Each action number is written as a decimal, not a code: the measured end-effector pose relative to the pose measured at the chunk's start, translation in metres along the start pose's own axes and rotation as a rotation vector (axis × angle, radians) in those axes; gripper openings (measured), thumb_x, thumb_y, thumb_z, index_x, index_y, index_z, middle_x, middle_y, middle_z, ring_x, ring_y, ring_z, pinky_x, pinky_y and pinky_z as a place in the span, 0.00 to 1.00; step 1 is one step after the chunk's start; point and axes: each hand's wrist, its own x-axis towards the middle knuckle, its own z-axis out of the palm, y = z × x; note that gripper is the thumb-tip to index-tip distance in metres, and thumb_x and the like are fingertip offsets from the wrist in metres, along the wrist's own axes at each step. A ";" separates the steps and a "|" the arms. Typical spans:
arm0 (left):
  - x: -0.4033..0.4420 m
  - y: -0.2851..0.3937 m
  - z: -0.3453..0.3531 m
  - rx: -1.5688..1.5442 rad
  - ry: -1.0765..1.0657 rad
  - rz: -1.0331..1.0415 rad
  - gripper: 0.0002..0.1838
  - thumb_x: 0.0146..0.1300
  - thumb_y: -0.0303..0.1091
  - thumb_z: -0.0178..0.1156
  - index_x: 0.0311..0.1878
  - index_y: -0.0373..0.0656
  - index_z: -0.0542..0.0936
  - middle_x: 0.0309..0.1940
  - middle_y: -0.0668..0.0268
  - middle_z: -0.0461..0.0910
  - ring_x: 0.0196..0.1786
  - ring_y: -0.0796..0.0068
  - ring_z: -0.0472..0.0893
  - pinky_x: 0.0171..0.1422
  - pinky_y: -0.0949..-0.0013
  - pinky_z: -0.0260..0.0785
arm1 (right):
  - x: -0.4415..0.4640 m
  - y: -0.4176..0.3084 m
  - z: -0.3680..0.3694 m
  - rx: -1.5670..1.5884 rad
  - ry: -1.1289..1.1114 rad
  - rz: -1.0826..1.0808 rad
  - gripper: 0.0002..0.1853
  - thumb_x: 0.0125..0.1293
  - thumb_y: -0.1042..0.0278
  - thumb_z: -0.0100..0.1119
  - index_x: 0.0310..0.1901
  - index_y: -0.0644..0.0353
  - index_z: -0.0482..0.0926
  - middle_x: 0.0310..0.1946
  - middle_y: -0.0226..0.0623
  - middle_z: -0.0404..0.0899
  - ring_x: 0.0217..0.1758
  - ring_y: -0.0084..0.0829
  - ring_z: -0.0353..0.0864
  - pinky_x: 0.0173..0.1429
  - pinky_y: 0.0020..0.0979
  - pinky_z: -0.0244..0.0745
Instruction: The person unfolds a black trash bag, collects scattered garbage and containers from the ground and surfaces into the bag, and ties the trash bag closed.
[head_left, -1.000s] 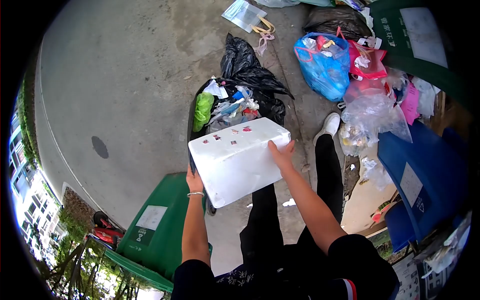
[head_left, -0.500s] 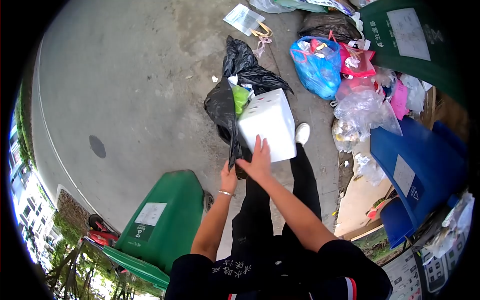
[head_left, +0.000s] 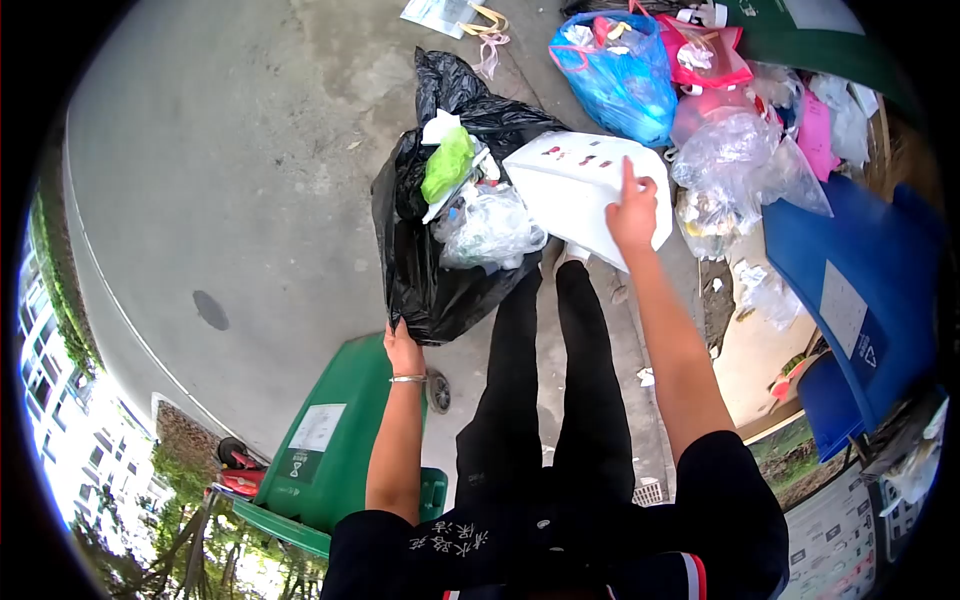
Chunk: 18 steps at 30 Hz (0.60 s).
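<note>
My left hand [head_left: 403, 347] is closed on the near edge of a black garbage bag [head_left: 400, 240], which is spread open on the ground. Inside the bag lie a green plastic bag [head_left: 448, 165] and clear plastic waste [head_left: 490, 228]. A white foam box [head_left: 570, 190] with small red marks leans at the bag's right side, tilted. Against its right end rests my right hand [head_left: 635, 212], the index finger stretched out and the fingers apart; the thumb is partly hidden.
A blue bag [head_left: 620, 85], a red bag [head_left: 705, 55] and clear bags [head_left: 728, 165] of trash lie at the right. A blue bin [head_left: 850, 290] stands behind them. At the lower left is a green wheeled bin [head_left: 340, 430]. A flat clear bag [head_left: 437, 14] lies at the top.
The white box has moved right, off the bag's contents. My left hand has drawn the bag's edge to the left and the bag is wider open. My right hand has moved right, onto the box.
</note>
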 end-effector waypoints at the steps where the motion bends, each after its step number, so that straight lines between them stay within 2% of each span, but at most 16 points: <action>1: -0.002 0.002 -0.001 0.026 -0.024 0.000 0.13 0.56 0.28 0.42 0.45 0.39 0.68 0.39 0.63 0.71 0.40 0.70 0.72 0.43 0.70 0.65 | 0.002 0.009 -0.004 0.018 0.041 0.043 0.38 0.38 0.75 0.52 0.56 0.42 0.53 0.42 0.45 0.59 0.39 0.43 0.65 0.42 0.36 0.65; 2: -0.010 0.012 0.006 0.119 0.034 -0.031 0.13 0.56 0.30 0.42 0.44 0.38 0.68 0.39 0.63 0.71 0.39 0.71 0.72 0.43 0.71 0.65 | -0.002 0.025 -0.014 0.030 0.060 0.131 0.37 0.38 0.77 0.49 0.56 0.43 0.55 0.41 0.45 0.59 0.40 0.42 0.65 0.42 0.35 0.65; 4: -0.002 0.004 -0.012 0.161 0.006 0.012 0.13 0.56 0.30 0.43 0.44 0.38 0.68 0.38 0.63 0.71 0.39 0.72 0.72 0.43 0.72 0.64 | -0.026 0.067 -0.027 0.112 0.117 0.369 0.38 0.37 0.75 0.50 0.56 0.45 0.54 0.42 0.45 0.59 0.42 0.42 0.64 0.46 0.33 0.63; 6: -0.001 0.003 -0.019 0.212 -0.033 0.064 0.12 0.57 0.30 0.43 0.43 0.37 0.68 0.37 0.64 0.71 0.38 0.73 0.71 0.42 0.72 0.64 | -0.065 0.119 -0.045 0.166 0.184 0.421 0.39 0.38 0.75 0.50 0.57 0.49 0.52 0.46 0.51 0.55 0.46 0.46 0.62 0.51 0.35 0.59; 8: -0.003 0.003 -0.019 0.245 -0.012 0.093 0.11 0.56 0.30 0.44 0.41 0.36 0.69 0.35 0.66 0.72 0.36 0.77 0.70 0.41 0.75 0.62 | -0.113 0.152 -0.066 0.152 0.232 0.611 0.37 0.37 0.76 0.50 0.56 0.52 0.54 0.48 0.51 0.56 0.49 0.46 0.60 0.54 0.37 0.56; 9: -0.003 0.001 -0.021 0.285 0.012 0.117 0.11 0.56 0.30 0.44 0.40 0.35 0.69 0.32 0.67 0.72 0.34 0.80 0.69 0.40 0.78 0.60 | -0.145 0.195 -0.061 0.165 0.297 0.582 0.36 0.36 0.74 0.52 0.54 0.56 0.56 0.48 0.50 0.58 0.50 0.46 0.60 0.54 0.37 0.57; 10: 0.004 -0.005 -0.027 0.272 -0.007 0.109 0.12 0.56 0.30 0.44 0.40 0.34 0.69 0.33 0.67 0.73 0.34 0.81 0.68 0.41 0.79 0.60 | -0.174 0.216 -0.066 0.080 0.308 0.705 0.37 0.36 0.72 0.54 0.54 0.59 0.54 0.49 0.51 0.57 0.51 0.46 0.60 0.53 0.37 0.58; 13: 0.002 -0.002 -0.017 0.368 0.014 0.102 0.12 0.56 0.30 0.45 0.40 0.34 0.70 0.33 0.67 0.73 0.34 0.81 0.68 0.41 0.79 0.60 | -0.228 0.238 -0.068 -0.089 0.162 1.500 0.45 0.34 0.66 0.61 0.56 0.62 0.46 0.51 0.53 0.54 0.53 0.48 0.57 0.54 0.39 0.57; 15: 0.000 0.001 -0.015 0.475 0.076 0.043 0.12 0.56 0.31 0.45 0.40 0.34 0.70 0.33 0.66 0.73 0.34 0.81 0.68 0.42 0.79 0.60 | -0.233 0.215 -0.056 -0.387 0.046 1.170 0.46 0.35 0.63 0.63 0.56 0.62 0.46 0.51 0.53 0.54 0.54 0.49 0.54 0.57 0.40 0.53; 16: -0.003 0.001 -0.010 0.460 0.076 0.066 0.12 0.56 0.31 0.45 0.40 0.33 0.70 0.33 0.66 0.73 0.34 0.81 0.68 0.42 0.79 0.59 | -0.233 0.219 -0.040 -0.355 0.047 0.651 0.43 0.38 0.66 0.62 0.56 0.63 0.48 0.52 0.51 0.53 0.56 0.46 0.52 0.58 0.38 0.50; 17: -0.003 -0.001 -0.006 0.445 0.076 0.089 0.12 0.56 0.31 0.45 0.40 0.32 0.70 0.33 0.66 0.72 0.34 0.81 0.68 0.42 0.79 0.59 | -0.215 0.214 -0.012 -0.050 0.101 0.363 0.35 0.43 0.71 0.57 0.54 0.64 0.51 0.52 0.49 0.55 0.55 0.44 0.55 0.58 0.37 0.50; 18: -0.001 -0.008 -0.007 0.480 0.037 0.152 0.14 0.56 0.31 0.44 0.41 0.31 0.69 0.34 0.64 0.72 0.36 0.80 0.67 0.43 0.78 0.59 | -0.180 0.187 0.005 0.288 0.032 0.316 0.29 0.46 0.75 0.53 0.52 0.64 0.57 0.50 0.46 0.59 0.54 0.41 0.57 0.57 0.35 0.52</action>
